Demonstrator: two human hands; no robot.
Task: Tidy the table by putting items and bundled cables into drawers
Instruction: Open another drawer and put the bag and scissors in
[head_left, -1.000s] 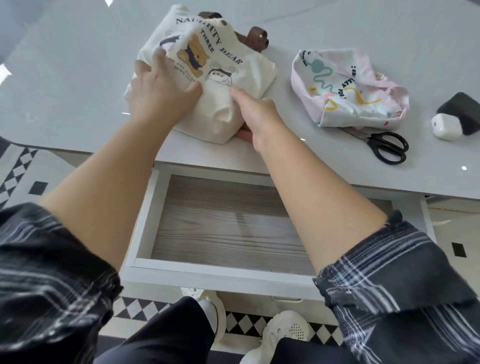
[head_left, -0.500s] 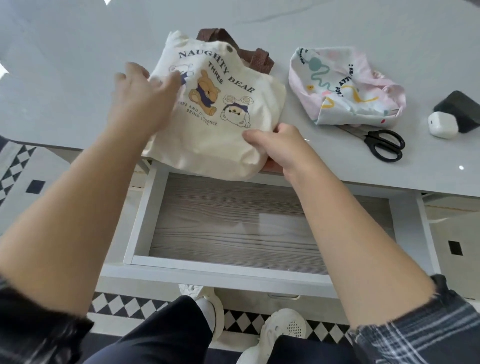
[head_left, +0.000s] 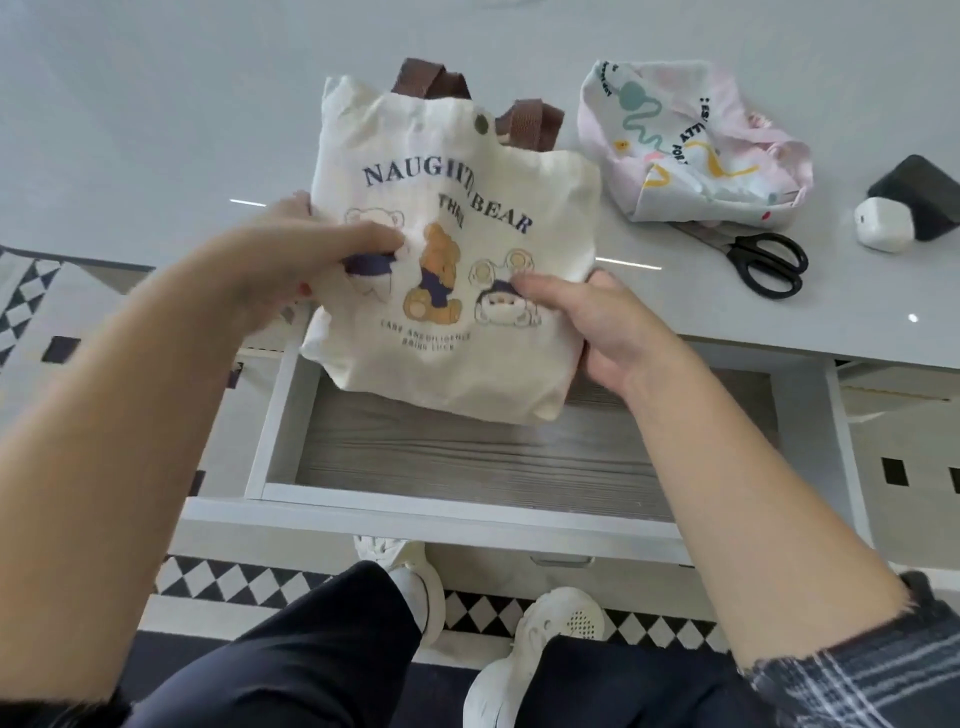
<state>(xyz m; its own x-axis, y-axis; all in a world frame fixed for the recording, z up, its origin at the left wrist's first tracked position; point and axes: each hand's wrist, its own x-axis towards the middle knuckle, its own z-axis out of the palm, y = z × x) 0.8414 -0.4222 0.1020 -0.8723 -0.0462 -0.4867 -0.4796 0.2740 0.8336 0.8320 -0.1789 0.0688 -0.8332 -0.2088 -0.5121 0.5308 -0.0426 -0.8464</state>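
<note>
Both hands, left (head_left: 311, 260) and right (head_left: 602, 322), are gripping the bear bag (head_left: 457, 260) by its side edges, holding it over the table (head_left: 156, 130) edge and the open drawer (head_left: 467, 457).

I see bright, soft daylight; small glare streaks on the glossy table (head_left: 156, 130), motion blur on the left hand (head_left: 291, 260), wide-angle bending at edges.

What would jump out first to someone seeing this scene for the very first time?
The cream bear-print tote stands out first, gripped at its sides by the left hand and right hand, partly over the open drawer. To its right on the table lie a crumpled pink bag and black scissors.
</note>
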